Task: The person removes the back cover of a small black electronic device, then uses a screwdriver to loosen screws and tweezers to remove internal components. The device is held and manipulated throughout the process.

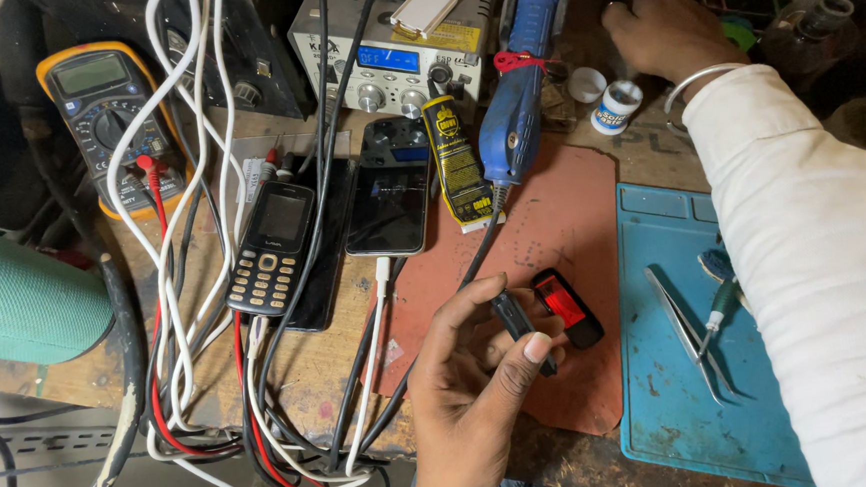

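Observation:
My left hand (477,381) holds a small black stick-shaped part (518,324) between thumb and fingers, over a reddish-brown mat (552,216). Beside it on the mat lies a black piece with a red face (567,305). My right hand (662,27), in a white sleeve with a metal bangle, reaches to the far side of the bench, fingers curled near a small white jar (617,105) and a white cap (587,84). What its fingers touch is hidden.
A smartphone (389,208), a keypad phone (271,248), a yellow glue tube (456,162), a blue rotary tool (522,88), a multimeter (104,113) and a power supply (392,65) crowd the bench. Tweezers (687,330) and a screwdriver (718,308) lie on a blue mat (695,428). Tangled cables (195,288) hang left.

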The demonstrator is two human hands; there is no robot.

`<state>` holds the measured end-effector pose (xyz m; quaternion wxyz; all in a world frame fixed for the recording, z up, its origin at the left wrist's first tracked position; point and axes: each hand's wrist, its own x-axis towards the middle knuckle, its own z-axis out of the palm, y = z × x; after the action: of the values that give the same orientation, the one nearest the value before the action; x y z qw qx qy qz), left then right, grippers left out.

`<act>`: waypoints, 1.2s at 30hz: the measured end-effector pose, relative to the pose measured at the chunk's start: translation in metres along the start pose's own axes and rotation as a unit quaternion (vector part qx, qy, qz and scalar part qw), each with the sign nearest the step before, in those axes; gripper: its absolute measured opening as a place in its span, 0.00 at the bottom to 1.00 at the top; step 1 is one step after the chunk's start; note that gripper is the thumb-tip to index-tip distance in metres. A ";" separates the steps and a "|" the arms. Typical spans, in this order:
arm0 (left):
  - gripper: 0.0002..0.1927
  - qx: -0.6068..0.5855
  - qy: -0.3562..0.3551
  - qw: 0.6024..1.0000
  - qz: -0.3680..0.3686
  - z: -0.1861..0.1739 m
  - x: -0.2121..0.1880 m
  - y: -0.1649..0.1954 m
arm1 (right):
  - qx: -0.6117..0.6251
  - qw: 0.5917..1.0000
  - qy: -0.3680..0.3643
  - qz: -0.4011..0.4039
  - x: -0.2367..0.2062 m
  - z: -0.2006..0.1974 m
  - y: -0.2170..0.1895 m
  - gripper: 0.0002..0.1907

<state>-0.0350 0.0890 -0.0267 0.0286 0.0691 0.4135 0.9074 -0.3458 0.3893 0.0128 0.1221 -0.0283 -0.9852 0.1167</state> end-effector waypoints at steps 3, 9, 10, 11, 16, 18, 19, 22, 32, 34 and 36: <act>0.26 0.005 0.003 1.000 -0.003 0.000 -0.001 0.000 | -0.001 1.000 0.005 0.002 -0.004 0.000 -0.003 0.28; 0.26 0.004 0.008 1.000 -0.010 -0.001 -0.002 0.001 | 0.002 0.999 0.009 -0.031 -0.010 0.004 -0.008 0.28; 0.26 0.003 0.009 1.000 -0.013 0.000 -0.001 0.001 | -0.001 1.000 0.004 -0.022 -0.009 0.004 -0.009 0.27; 0.26 0.003 0.011 1.000 -0.016 0.000 -0.001 0.001 | -0.006 1.000 -0.001 -0.013 -0.008 0.004 -0.009 0.27; 0.26 -0.008 0.010 1.000 -0.010 0.002 0.000 0.001 | -0.014 1.000 0.003 -0.021 -0.004 0.006 -0.006 0.27; 0.26 -0.009 0.008 1.000 -0.013 0.001 0.000 0.002 | -0.011 0.999 0.015 -0.043 -0.002 0.008 -0.004 0.26; 0.26 -0.009 0.006 1.000 -0.015 0.001 0.000 0.003 | -0.014 0.999 0.019 -0.041 -0.001 0.008 -0.003 0.25; 0.26 -0.002 0.025 0.999 -0.029 0.003 0.001 0.003 | -0.020 0.998 0.034 -0.044 0.001 0.009 -0.002 0.24; 0.26 0.003 0.033 0.999 -0.039 0.004 0.002 0.005 | -0.032 0.998 0.042 -0.036 0.000 0.007 -0.006 0.25; 0.26 0.003 0.033 0.999 -0.040 0.004 0.002 0.006 | -0.029 0.998 0.038 -0.031 -0.002 0.007 -0.007 0.24; 0.26 0.004 0.039 0.998 -0.045 0.004 0.001 0.007 | -0.027 0.998 0.042 -0.036 -0.003 0.007 -0.007 0.24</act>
<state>-0.0354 0.0880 -0.0188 0.0528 0.0148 0.4204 0.9057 -0.3452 0.3809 0.0068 0.1663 -0.0014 -0.9825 0.0843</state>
